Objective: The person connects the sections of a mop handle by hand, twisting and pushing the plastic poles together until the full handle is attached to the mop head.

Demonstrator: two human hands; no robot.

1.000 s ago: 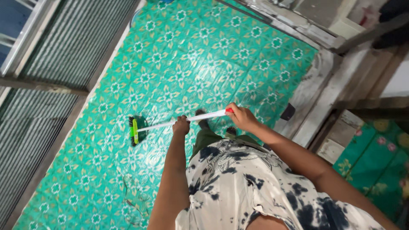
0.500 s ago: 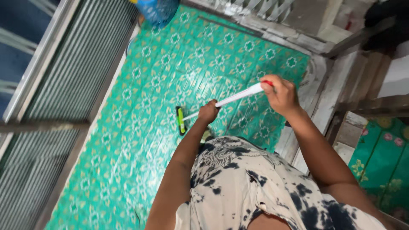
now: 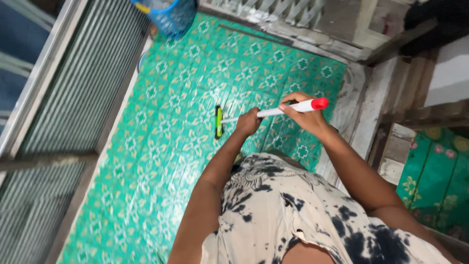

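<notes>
I hold a long-handled floor wiper with a white handle (image 3: pixel 288 108), a red end cap and a green head (image 3: pixel 218 122) that rests on the green patterned floor covering (image 3: pixel 161 146). My left hand (image 3: pixel 247 122) grips the handle low down, close to the head. My right hand (image 3: pixel 303 115) grips the upper end just below the red cap. Both arms reach forward over my black-and-white patterned shirt.
A blue basket (image 3: pixel 168 17) stands at the far edge of the floor. Corrugated metal sheet (image 3: pixel 73 98) runs along the left. A raised wooden step and boards (image 3: pixel 361 112) border the right, with more green patterned covering (image 3: pixel 435 171) beyond.
The view has shifted and the blue basket has come further into sight. The wiper head now sits farther ahead on the floor, and my right hand holds the handle's end lower.
</notes>
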